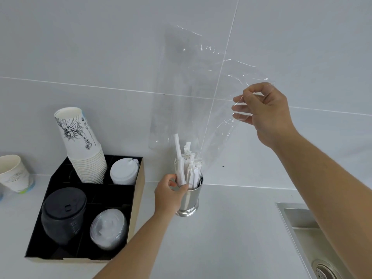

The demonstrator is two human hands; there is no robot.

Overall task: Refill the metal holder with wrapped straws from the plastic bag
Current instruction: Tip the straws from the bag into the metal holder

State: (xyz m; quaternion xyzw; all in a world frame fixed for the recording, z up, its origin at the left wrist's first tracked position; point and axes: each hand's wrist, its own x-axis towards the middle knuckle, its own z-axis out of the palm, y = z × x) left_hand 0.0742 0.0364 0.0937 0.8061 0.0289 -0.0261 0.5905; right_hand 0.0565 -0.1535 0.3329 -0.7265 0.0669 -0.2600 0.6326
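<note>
A shiny metal holder (190, 206) stands on the white counter against the tiled wall. Several white wrapped straws (188, 164) stick up out of it. My left hand (171, 193) is closed around the bundle of straws at the holder's rim. My right hand (265, 111) is raised to the upper right, pinching one end of a clear plastic bag (193, 93). The bag hangs stretched above the holder, its lower open end draped around the tops of the straws. It looks empty apart from them.
A black divided tray (138, 190) sits left of the holder, holding a stack of paper cups (82, 146), white lids (123, 172), black lids (64, 214) and clear lids (108, 228). A single paper cup (14, 173) stands far left. A steel sink (314, 240) lies at the lower right.
</note>
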